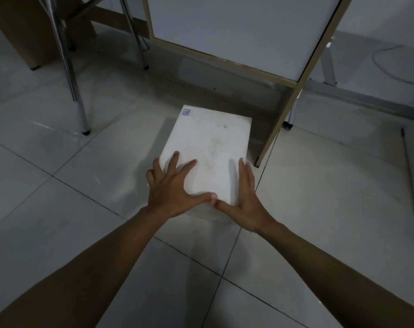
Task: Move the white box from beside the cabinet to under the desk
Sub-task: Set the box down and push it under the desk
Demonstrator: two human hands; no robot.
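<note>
Tiled floor (pixel 83 209), frame centre: white box (pixel 208 147) sits w/ far end at cabinet (pixel 225 31) base. Left hand (pixel 170 190) & right hand (pixel 246 200), both spread flat, press its near end.

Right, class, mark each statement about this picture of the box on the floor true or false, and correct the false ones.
1. Both hands rest flat on the white rectangular box. True.
2. The left hand grips a chrome chair leg. False: the chrome chair leg stands untouched, apart from it.
3. The box sits on the pale tiled floor. True.
4. The right hand holds a cable. False: it lies open on the box.
</note>
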